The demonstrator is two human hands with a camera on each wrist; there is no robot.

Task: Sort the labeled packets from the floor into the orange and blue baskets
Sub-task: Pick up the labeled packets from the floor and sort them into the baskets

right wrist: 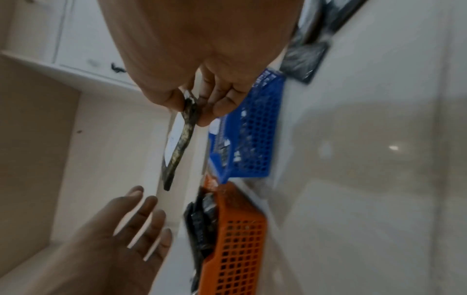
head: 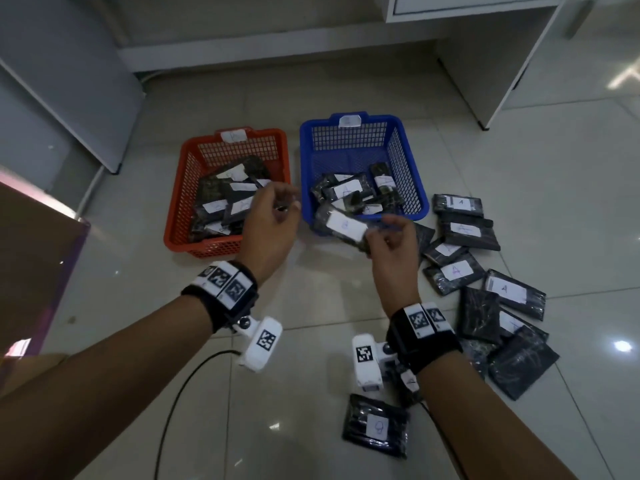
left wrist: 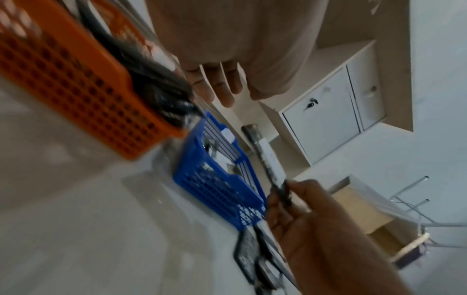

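Observation:
My right hand (head: 375,233) pinches one end of a black packet (head: 344,226) with a white handwritten label, held over the front rim of the blue basket (head: 414,161). In the right wrist view the packet (right wrist: 180,143) hangs edge-on from thumb and fingers (right wrist: 220,105). My left hand (head: 287,202) hovers between the two baskets, over the right edge of the orange basket (head: 176,202), fingers relaxed and holding nothing. The left wrist view shows its straight fingers (left wrist: 222,87) beside the orange basket (left wrist: 76,79). Both baskets hold several labeled packets.
Several black labeled packets (head: 485,282) lie scattered on the tiled floor right of the blue basket, and one more (head: 377,426) lies near my right forearm. A white desk (head: 485,64) stands behind the baskets. A cable (head: 180,393) runs under my left arm.

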